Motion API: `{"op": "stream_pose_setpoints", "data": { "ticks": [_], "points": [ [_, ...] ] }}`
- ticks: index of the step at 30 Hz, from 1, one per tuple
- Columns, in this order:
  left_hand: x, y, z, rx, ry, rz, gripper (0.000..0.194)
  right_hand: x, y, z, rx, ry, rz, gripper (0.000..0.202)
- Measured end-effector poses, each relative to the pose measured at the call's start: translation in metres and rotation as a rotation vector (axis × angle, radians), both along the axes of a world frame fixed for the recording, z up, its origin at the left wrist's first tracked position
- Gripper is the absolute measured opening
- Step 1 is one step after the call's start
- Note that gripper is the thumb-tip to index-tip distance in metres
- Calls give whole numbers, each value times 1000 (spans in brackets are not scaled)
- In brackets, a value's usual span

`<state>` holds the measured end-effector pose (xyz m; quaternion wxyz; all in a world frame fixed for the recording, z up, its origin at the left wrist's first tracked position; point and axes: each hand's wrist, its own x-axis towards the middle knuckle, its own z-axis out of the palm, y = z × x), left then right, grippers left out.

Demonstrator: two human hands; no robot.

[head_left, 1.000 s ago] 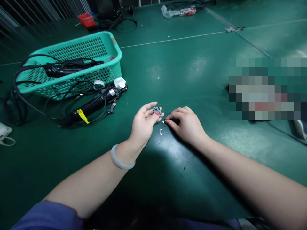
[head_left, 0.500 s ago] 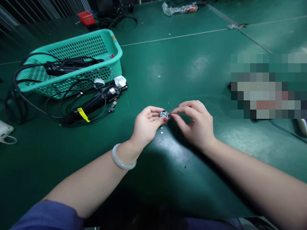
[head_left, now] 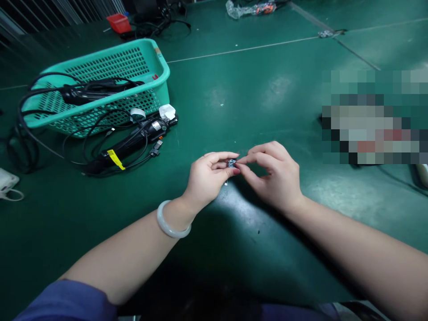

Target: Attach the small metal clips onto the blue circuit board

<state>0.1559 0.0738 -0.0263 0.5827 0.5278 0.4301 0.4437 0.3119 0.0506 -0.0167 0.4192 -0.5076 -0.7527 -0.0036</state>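
Note:
A small silvery metal part (head_left: 231, 163) is pinched between the thumb and fingers of my left hand (head_left: 207, 176), low over the table. Its details are too small to make out and the fingers partly cover it. My right hand (head_left: 276, 171) has thumb and index fingertips together at the part's right edge. Whether a separate tiny piece sits between those fingertips, I cannot tell. Just below my left thumb, a tiny white-edged rectangular piece (head_left: 226, 183) lies on the table, partly covered by the hand.
At left stands a green plastic basket (head_left: 163, 82) holding a black handheld tool (head_left: 90, 92). In front lies another black tool (head_left: 129, 145) with cables and a yellow tag. Further back are a red bin (head_left: 119, 23) and a plastic-wrapped item (head_left: 249, 9). A blurred-out patch (head_left: 371, 120) covers something at right.
My left fingers have closed further over the metal part and shifted slightly right, so less of it shows. The left hand now covers some of the tiny rectangular piece.

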Motion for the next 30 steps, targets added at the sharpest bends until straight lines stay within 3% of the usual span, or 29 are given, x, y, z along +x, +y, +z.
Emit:
{"op": "stream_pose_setpoints", "data": {
  "ticks": [7,16,22,30],
  "points": [
    [1,-1,0,-52,-80,11,36,1,-2,3,-101,-2,5,14],
    [1,1,2,-121,-124,26,43,4,-3,2,-47,-13,37,19],
    [0,4,1,-181,-261,115,35,8,-1,-1,-137,-33,-35,15],
    [1,7,0,-200,-276,164,27,7,7,-15,-289,-207,95,14]
  ]
}}
